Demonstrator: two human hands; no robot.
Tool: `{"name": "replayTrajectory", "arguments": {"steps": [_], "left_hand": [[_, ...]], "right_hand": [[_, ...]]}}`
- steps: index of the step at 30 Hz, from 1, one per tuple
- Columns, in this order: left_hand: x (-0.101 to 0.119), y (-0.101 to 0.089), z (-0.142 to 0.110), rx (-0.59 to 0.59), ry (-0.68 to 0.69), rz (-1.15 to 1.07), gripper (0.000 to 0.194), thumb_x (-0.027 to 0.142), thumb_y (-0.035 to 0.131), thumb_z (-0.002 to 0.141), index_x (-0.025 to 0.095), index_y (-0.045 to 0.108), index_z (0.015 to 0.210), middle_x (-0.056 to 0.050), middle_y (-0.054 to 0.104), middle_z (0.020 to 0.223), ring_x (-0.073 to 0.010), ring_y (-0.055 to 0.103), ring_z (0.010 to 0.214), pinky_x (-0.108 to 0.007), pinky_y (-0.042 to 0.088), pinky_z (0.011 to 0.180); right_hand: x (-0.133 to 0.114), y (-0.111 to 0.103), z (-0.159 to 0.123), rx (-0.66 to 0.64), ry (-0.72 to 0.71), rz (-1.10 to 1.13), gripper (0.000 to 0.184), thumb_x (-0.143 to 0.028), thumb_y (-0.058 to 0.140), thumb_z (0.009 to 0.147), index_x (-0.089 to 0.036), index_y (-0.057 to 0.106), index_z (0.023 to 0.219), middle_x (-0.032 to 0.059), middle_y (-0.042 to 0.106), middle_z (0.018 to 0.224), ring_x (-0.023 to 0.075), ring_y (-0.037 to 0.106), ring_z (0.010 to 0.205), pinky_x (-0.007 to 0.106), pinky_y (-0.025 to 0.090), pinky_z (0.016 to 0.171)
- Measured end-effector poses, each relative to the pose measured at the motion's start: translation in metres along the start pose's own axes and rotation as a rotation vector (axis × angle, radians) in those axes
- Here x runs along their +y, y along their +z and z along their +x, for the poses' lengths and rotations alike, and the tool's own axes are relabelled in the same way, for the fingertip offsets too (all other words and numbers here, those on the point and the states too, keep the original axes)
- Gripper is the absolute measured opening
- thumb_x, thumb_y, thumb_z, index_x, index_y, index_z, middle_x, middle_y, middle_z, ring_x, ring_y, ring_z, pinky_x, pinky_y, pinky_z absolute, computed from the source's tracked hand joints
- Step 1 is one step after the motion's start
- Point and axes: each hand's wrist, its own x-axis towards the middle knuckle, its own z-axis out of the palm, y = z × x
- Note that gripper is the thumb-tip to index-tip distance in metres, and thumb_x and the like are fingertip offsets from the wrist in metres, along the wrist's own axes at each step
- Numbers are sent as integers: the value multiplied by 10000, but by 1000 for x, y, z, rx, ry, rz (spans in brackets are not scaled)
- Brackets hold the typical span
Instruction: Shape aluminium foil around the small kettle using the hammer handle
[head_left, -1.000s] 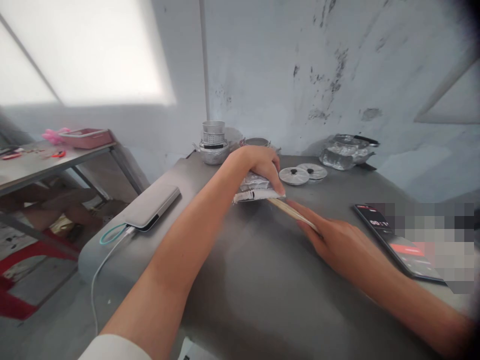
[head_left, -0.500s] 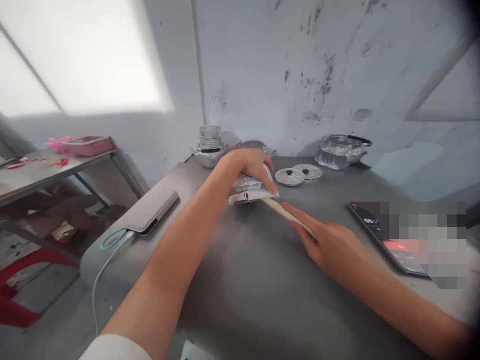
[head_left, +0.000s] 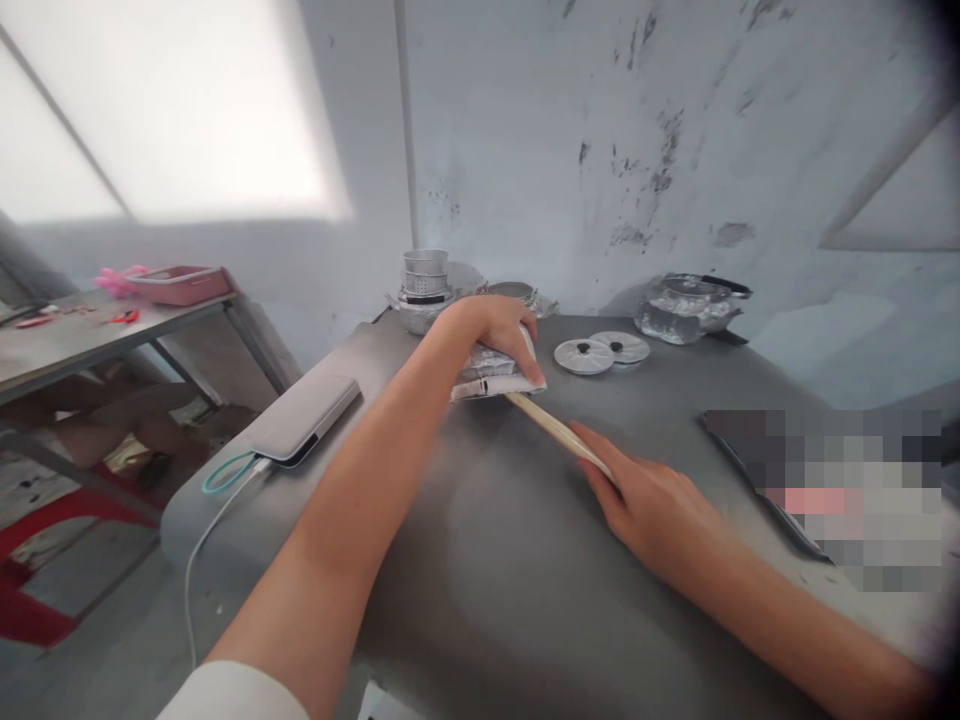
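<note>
My left hand [head_left: 504,335] is closed over a silvery, crinkled package [head_left: 491,362] with a white, dark-marked front edge. Its thumb presses down near the package's right end, while the fingers are partly hidden behind. In my right hand [head_left: 637,495] is a pale wooden stick [head_left: 544,420], gripped at its near end between thumb and fingers. The stick slants up and left, and its far end goes out of sight under the package's front edge. What lies beneath the package is hidden.
Small metal pots [head_left: 425,290] stand at the back left, and a foil-covered pot [head_left: 682,305] at the back right. Two round lids [head_left: 583,356] overlap near the middle. A cabled power bank [head_left: 307,420] lies left; a partly blurred phone [head_left: 772,510] lies right. A pink basket [head_left: 180,286] sits on another table.
Both hands, with the package and stick, have shifted slightly left. More of the stick shows between the package and my right hand. The view has moved a little.
</note>
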Motion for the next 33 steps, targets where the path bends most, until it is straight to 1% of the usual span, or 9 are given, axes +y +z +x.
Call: {"name": "replayTrajectory", "arguments": {"steps": [3,6,8,13,18,20,24,29,33], "left_hand": [[-7,-2,-1,-8,-6,-17,816,665,739,464,416,557,1220,31,508,1338,-371,485,1150,-377,444,875],[-10,-1,1,-2,17,-15,804,656,734,483,406,556,1227,30,509,1337,-368,483,1153,-381,436,888],[-10,0,4,5,36,-10,794,649,733,493,396,561,1226,29,510,1333,-364,484,1152,-382,442,883],[-11,1,4,15,55,-13,782,642,735,499,399,559,1221,36,520,1318,-349,488,1148,-368,451,872],[-9,-1,1,13,72,-5,832,662,731,488,380,548,1249,29,507,1326,-361,474,1160,-376,455,871],[-8,-1,1,7,70,-8,845,671,728,484,382,542,1255,25,500,1331,-356,479,1154,-377,460,865],[-8,-1,1,-1,55,-11,856,681,720,487,381,528,1265,23,482,1347,-356,469,1164,-385,464,866],[-9,-1,1,7,52,-7,840,690,725,479,388,541,1241,22,476,1353,-350,482,1149,-384,476,848],[-8,-2,2,-3,50,5,838,696,728,464,399,545,1226,28,485,1348,-344,473,1165,-371,454,882]], "right_hand": [[-3,-3,0,-1,-51,91,479,-288,335,959,-267,324,1437,51,702,1073,238,699,845,336,527,677],[-4,-2,2,9,-85,133,493,-272,339,956,-272,310,1448,66,656,1180,228,684,913,331,528,734],[-4,0,4,22,-90,126,493,-270,355,949,-265,336,1442,75,661,1165,228,682,912,329,528,741],[-1,4,10,47,-123,117,476,-266,396,932,-246,418,1407,71,715,1011,211,696,817,294,530,689],[0,5,13,69,-128,92,484,-290,417,933,-281,399,1417,51,728,926,201,700,760,269,518,638],[1,7,13,103,-124,85,476,-304,408,941,-286,401,1416,48,725,880,200,700,742,267,515,625],[0,11,10,166,-123,111,470,-295,400,942,-258,415,1410,67,717,898,204,696,771,284,521,666],[-4,10,9,104,-125,126,456,-264,395,937,-246,439,1391,58,719,915,199,692,754,291,529,668],[-6,7,8,96,-109,134,461,-274,397,941,-255,420,1401,53,713,947,206,691,810,303,531,706]]}}
